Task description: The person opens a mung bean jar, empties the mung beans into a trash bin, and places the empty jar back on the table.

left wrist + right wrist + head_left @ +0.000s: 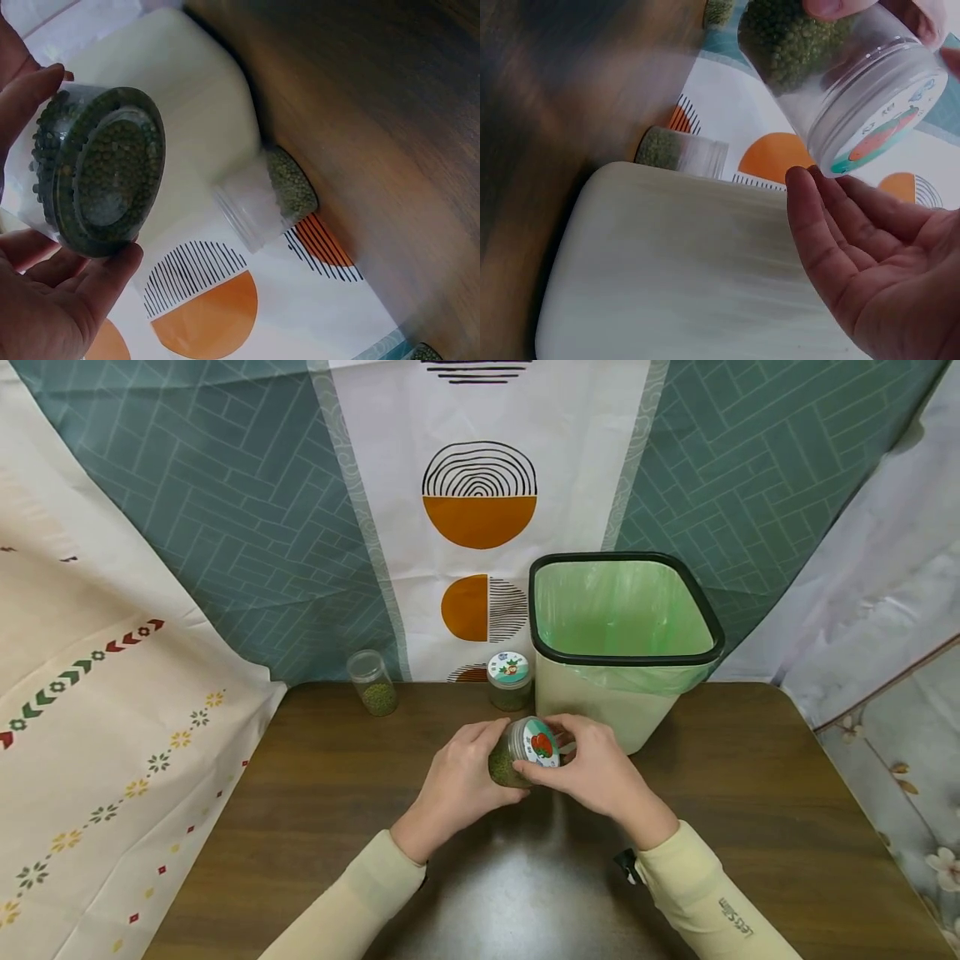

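My left hand (pixel 459 777) grips a clear plastic jar (pixel 502 766) of small green beans, tilted with its top toward the right. The jar's printed lid (pixel 542 743) shows a red picture on white and green. Around the lid's edge, the thumb and fingers of my right hand (pixel 600 772) are spread and curved. In the left wrist view the jar's base (pixel 112 172) faces the camera. Seen from the right wrist, the beans (pixel 799 45) lie toward the base, and right fingertips (pixel 799 176) meet the lid's rim.
A pale bin (pixel 592 702) with a black rim and green liner stands just beyond my right hand. Beside it is a bean jar with a printed lid (pixel 508 670). Farther left, another bean jar (pixel 377 693) shows no printed lid. A patterned cloth (pixel 480 410) hangs behind the table.
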`<state>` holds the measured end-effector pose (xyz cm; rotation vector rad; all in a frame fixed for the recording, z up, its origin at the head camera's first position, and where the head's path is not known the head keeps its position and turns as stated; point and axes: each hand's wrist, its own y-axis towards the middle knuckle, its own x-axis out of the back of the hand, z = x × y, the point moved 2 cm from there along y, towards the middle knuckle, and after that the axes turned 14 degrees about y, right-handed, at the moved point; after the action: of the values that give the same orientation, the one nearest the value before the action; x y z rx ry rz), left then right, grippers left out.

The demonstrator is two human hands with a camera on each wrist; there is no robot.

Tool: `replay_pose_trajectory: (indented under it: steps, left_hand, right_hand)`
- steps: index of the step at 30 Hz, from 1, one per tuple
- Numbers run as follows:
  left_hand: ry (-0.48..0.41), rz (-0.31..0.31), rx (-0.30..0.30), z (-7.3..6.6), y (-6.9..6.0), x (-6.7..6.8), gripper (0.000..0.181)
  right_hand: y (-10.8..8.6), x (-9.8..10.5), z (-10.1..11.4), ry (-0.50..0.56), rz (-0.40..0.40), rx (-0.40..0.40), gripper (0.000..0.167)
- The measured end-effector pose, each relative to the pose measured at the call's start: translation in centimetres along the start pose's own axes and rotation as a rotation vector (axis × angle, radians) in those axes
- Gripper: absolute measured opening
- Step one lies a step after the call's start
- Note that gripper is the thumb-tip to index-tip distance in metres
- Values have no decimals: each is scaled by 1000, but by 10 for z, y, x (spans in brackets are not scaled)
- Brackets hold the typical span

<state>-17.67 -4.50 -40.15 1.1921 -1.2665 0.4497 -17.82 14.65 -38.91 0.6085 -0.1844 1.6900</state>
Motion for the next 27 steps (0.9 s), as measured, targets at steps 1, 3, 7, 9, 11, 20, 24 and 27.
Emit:
replay_pose_trajectory:
  steps: [1,3,7,9,11,20,24,27]
  left_hand:
    - [-2,0,-2,0,0,0,88]
    - [-1,-1,-4,0,0,0,88]
    - [9,1,3,0,-1,0,87]
    - [10,7,8,0,-1,0,87]
    - [6,17,15,1,-2,0,87]
    - [-25,42,25,2,-2,2,89]
    - [-7,28,21,1,-2,2,88]
    - [-8,29,18,2,-2,3,87]
  right_hand:
    - [0,0,0,9,-7,-21,72]
    - [0,-1,-1,32,-8,-37,69]
    - [0,0,-2,71,37,-8,71]
    - [0,0,-2,82,62,17,73]
    - [0,0,-1,70,74,32,76]
    - [2,-3,2,-21,28,-79,74]
    - [2,-2,1,26,68,-59,75]
    - [1,1,1,52,111,-25,75]
